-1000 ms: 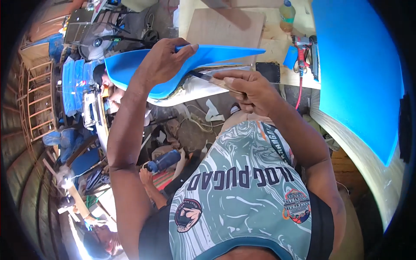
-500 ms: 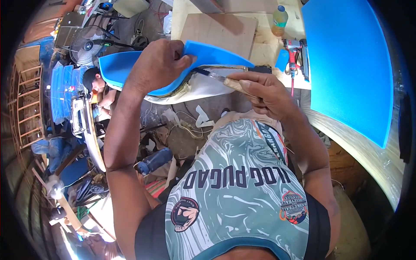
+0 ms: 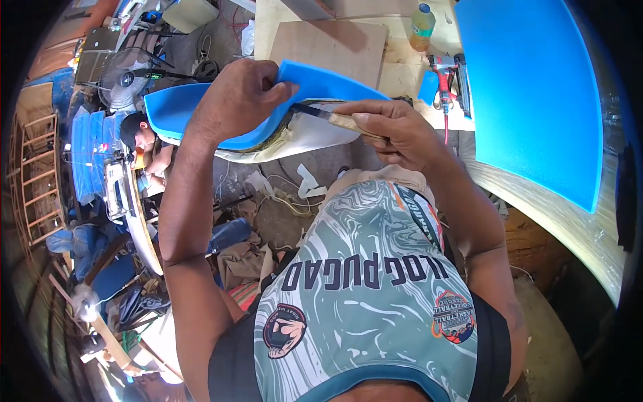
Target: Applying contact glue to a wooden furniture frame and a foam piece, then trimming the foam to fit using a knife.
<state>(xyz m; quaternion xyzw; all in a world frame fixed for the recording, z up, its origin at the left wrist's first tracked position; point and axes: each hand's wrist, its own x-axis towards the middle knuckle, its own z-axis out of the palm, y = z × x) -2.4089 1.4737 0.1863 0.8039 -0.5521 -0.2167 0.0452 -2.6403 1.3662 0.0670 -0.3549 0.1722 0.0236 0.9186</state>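
Note:
A bent blue foam sheet (image 3: 328, 80) lies over a curved piece with a pale cloth-like underside (image 3: 311, 139), at the far middle. My left hand (image 3: 238, 100) is closed on the foam's near edge, thumb and fingers pinching it and holding it up. Below that lifted edge a rough brownish layer shows. Held in my right hand (image 3: 395, 134) is a paintbrush (image 3: 345, 122) with a wooden handle. Its dark bristles point left, reaching the gap between the foam and the pale piece; whether the tip touches is hard to tell.
On the bench beyond are a plywood board (image 3: 328, 50), a bottle of yellowish liquid (image 3: 422, 30) and a red-and-grey staple gun (image 3: 443, 84). Another blue foam sheet (image 3: 536, 100) covers the right side. At left are a fan (image 3: 124, 84) and another person (image 3: 151, 151). Scraps litter the floor.
My right hand and the paintbrush have moved left, bringing the bristles further under the foam edge. The left hand keeps its grip. The whole view has shifted slightly.

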